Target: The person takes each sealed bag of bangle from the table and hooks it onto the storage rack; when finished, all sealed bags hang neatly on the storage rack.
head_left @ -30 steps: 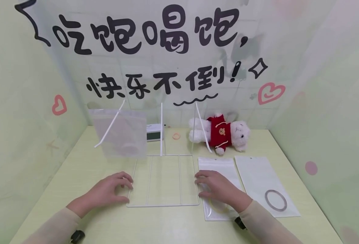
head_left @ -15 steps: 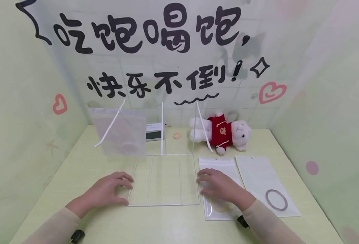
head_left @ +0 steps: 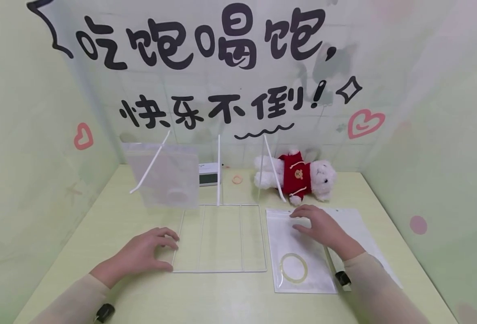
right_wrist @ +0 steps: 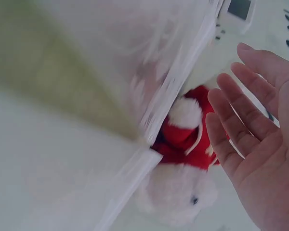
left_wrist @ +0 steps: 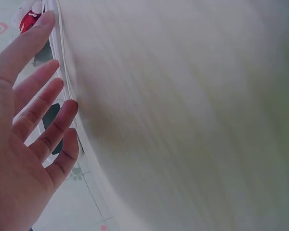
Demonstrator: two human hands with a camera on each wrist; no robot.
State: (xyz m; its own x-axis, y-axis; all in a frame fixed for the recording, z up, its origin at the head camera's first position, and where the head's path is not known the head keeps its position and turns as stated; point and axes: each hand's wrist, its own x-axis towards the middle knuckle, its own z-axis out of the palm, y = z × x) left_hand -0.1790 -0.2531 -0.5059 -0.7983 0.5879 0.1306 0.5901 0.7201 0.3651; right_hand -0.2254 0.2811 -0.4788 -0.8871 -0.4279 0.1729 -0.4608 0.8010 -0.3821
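Rack (head_left: 241, 237) beside loosely bent L hand (head_left: 141, 254)

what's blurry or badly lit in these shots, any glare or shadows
Head view: evenly lit, the teddy bear fairly crisp; left wrist view: the table soft, with a dim shadow by the left hand; right wrist view: the white packet at lower left out of focus, the right hand clearer, pale shine along the upper packet's edge.

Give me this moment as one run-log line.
Left hand: at left edge of wire rack | Right hand: over white packet | Plush bear: lying down
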